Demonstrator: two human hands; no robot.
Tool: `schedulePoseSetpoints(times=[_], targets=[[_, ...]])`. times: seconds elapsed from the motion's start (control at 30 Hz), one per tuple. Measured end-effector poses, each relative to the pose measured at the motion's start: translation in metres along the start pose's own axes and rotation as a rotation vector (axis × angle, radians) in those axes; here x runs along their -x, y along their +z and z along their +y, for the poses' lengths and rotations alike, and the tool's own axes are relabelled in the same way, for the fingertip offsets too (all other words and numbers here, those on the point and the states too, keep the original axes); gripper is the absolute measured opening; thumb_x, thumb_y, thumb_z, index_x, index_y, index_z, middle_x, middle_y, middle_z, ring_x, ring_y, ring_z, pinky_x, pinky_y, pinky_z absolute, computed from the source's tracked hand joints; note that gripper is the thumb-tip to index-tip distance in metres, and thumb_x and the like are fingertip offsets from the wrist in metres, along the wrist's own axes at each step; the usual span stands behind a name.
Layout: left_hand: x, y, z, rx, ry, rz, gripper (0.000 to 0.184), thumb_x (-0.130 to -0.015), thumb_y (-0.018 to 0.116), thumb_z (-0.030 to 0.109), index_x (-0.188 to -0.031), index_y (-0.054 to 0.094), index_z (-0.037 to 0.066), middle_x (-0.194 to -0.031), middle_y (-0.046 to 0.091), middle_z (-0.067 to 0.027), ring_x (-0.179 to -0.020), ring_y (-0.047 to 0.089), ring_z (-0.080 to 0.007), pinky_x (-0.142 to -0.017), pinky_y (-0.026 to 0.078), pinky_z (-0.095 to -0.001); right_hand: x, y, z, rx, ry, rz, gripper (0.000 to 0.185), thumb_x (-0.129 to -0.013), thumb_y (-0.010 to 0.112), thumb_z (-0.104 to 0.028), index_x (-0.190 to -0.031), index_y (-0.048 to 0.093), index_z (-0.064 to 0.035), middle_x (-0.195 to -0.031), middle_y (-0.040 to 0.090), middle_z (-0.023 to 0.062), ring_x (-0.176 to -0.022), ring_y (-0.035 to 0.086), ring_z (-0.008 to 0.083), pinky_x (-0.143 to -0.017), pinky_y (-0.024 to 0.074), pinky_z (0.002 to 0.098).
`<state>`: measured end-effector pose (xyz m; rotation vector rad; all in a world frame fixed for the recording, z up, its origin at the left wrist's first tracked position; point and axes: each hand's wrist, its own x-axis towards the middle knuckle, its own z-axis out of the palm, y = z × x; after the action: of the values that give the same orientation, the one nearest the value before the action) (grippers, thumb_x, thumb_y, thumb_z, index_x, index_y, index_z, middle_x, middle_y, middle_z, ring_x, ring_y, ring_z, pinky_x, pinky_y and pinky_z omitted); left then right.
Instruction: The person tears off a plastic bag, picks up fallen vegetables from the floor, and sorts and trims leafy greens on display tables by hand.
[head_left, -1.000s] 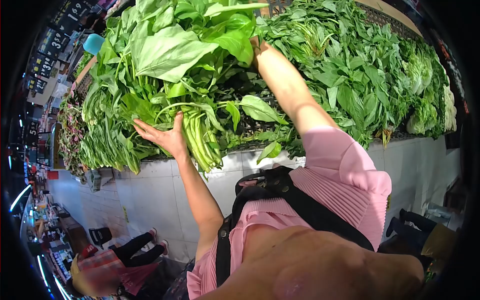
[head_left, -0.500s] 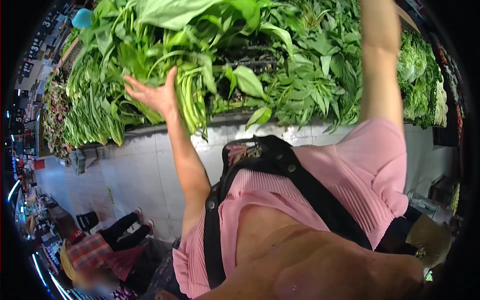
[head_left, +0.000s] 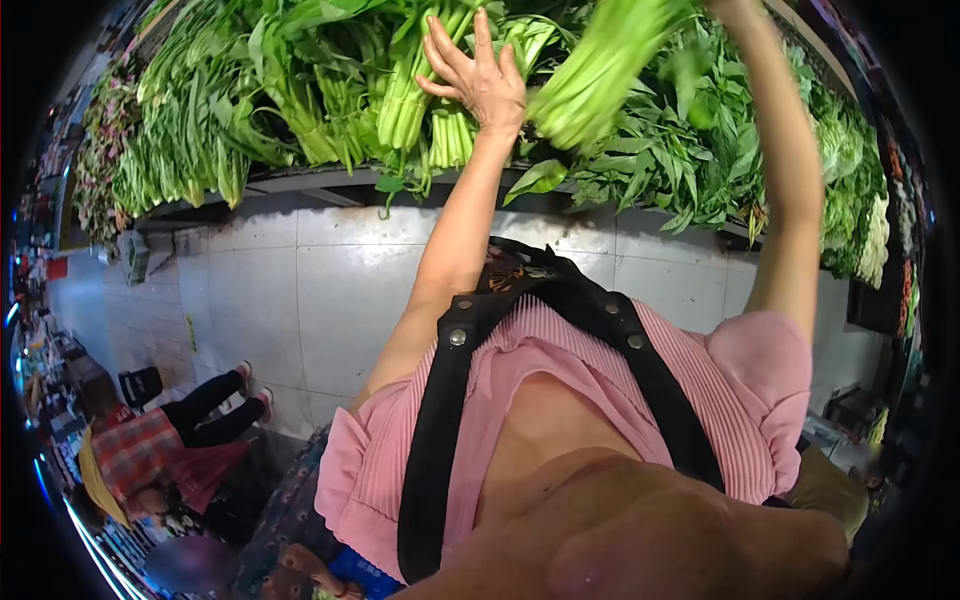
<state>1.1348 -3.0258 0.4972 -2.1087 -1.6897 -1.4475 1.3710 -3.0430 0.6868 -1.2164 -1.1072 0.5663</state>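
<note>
Upper centre: the left hand (head_left: 488, 92), fingers splayed and clasping nothing visible, over stem bundles (head_left: 402, 112). Upper right of centre: a blurred bunch of long-stemmed leafy greens (head_left: 598, 82), near the right hand (head_left: 735, 8), whose cropped grip cannot be determined. Loose hold could spill stems over the display's front edge (head_left: 320, 179).

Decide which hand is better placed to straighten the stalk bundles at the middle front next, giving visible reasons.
Probably the left hand: it is spread right at the stalk bundles. The right hand, at the picture's top edge, is farther off, near a blurred bunch.
</note>
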Motion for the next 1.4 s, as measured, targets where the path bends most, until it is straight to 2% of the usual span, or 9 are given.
schedulePoseSetpoints(times=[0.23,0.37,0.4,0.43,0.57,0.63,0.83,1.2,1.4], targets=[[-0.034,-0.044,-0.056,0.183,0.167,-0.146,0.096,-0.067,0.076,0.027,-0.145,0.024,0.009,-0.125,0.046,-0.0185,-0.115,0.039,-0.0354,-0.098,0.024,-0.0557,0.035,0.001,0.117,0.194,0.555,-0.202,0.015,-0.084,0.065,-0.016,-0.095,0.059,-0.0081,-0.083,0.059,0.0026,-0.068,0.053,0.0139,-0.057,0.0445,0.0289],[-0.058,-0.053,-0.071,0.084,0.153,-0.367,0.107,-0.057,0.084,0.028,-0.144,0.026,0.010,-0.106,0.056,-0.0172,-0.099,0.048,-0.0364,-0.087,0.038,-0.0456,0.048,-0.002,0.100,0.749,-0.373,0.019,0.056,-0.078,0.057,-0.014,-0.131,0.043,-0.0047,-0.117,0.052,0.0178,-0.101,0.052,0.0230,-0.076,0.0480,0.0363],[-0.063,-0.062,-0.066,0.145,0.117,-0.371,0.104,-0.058,0.084,0.026,-0.144,0.027,0.009,-0.105,0.058,-0.0186,-0.096,0.051,-0.0366,-0.083,0.041,-0.0434,0.077,0.015,0.052,0.667,-0.077,-0.095,0.080,-0.073,0.061,-0.019,-0.143,0.025,-0.0050,-0.132,0.041,0.0214,-0.115,0.045,0.0287,-0.093,0.0412,0.0375],[-0.068,-0.072,-0.059,0.209,0.081,-0.377,0.102,-0.059,0.083,0.025,-0.143,0.028,0.009,-0.103,0.060,-0.0201,-0.094,0.054,-0.0367,-0.080,0.045,-0.0412,0.066,0.018,0.078,1.120,-0.673,0.177,0.073,-0.070,0.061,-0.015,-0.137,0.034,-0.0037,-0.126,0.044,0.0218,-0.113,0.046,0.0326,-0.098,0.0366,0.0380],[-0.085,-0.063,-0.087,0.453,-0.028,-0.491,0.121,-0.053,0.087,0.042,-0.148,0.016,0.016,-0.128,0.049,-0.0261,-0.113,0.054,-0.0354,-0.091,0.046,-0.0511,0.105,0.040,0.042,0.905,-0.599,-0.101,0.060,-0.068,0.062,-0.011,-0.125,0.042,-0.0034,-0.119,0.046,0.0197,-0.116,0.043,0.0354,-0.099,0.0351,0.0406],[-0.089,-0.055,-0.107,0.741,-0.097,-0.513,0.108,-0.060,0.086,0.028,-0.146,0.023,0.013,-0.131,0.047,-0.0257,-0.110,0.056,-0.0332,-0.088,0.048,-0.0492,0.108,0.022,0.063,1.035,-0.666,0.269,0.056,-0.073,0.067,-0.017,-0.124,0.047,-0.0040,-0.117,0.051,0.0188,-0.113,0.047,0.0318,-0.099,0.0353,0.0422],[-0.080,-0.063,-0.123,1.413,-0.391,-0.538,0.093,-0.065,0.073,-0.014,-0.141,0.019,-0.006,-0.105,0.059,-0.0197,-0.087,0.064,-0.0235,-0.074,0.056,-0.0318,0.108,-0.001,0.143,0.067,0.664,0.199,0.053,-0.073,0.078,-0.024,-0.114,0.057,0.0029,-0.118,0.056,0.0169,-0.091,0.057,0.0194,-0.092,0.0419,0.0386],[-0.028,-0.066,-0.141,1.970,-0.478,-0.334,0.064,-0.077,0.056,-0.006,-0.136,0.038,0.010,-0.125,0.054,-0.0110,-0.107,0.058,-0.0265,-0.091,0.051,-0.0455,0.066,0.144,0.135,0.087,0.126,0.163,0.056,-0.073,0.070,-0.005,-0.123,0.047,0.0037,-0.095,0.064,0.0111,-0.077,0.060,0.0151,-0.071,0.0493,0.0272],[-0.032,-0.054,-0.102,1.253,-0.422,-0.525,0.055,-0.074,0.068,0.001,-0.126,0.051,0.007,-0.115,0.060,-0.0091,-0.097,0.061,-0.0217,-0.085,0.052,-0.0355,0.032,0.109,0.187,-0.049,0.166,0.176,0.041,-0.080,0.066,-0.016,-0.115,0.053,0.0012,-0.094,0.064,0.0101,-0.073,0.062,0.0173,-0.067,0.0513,0.0295]])
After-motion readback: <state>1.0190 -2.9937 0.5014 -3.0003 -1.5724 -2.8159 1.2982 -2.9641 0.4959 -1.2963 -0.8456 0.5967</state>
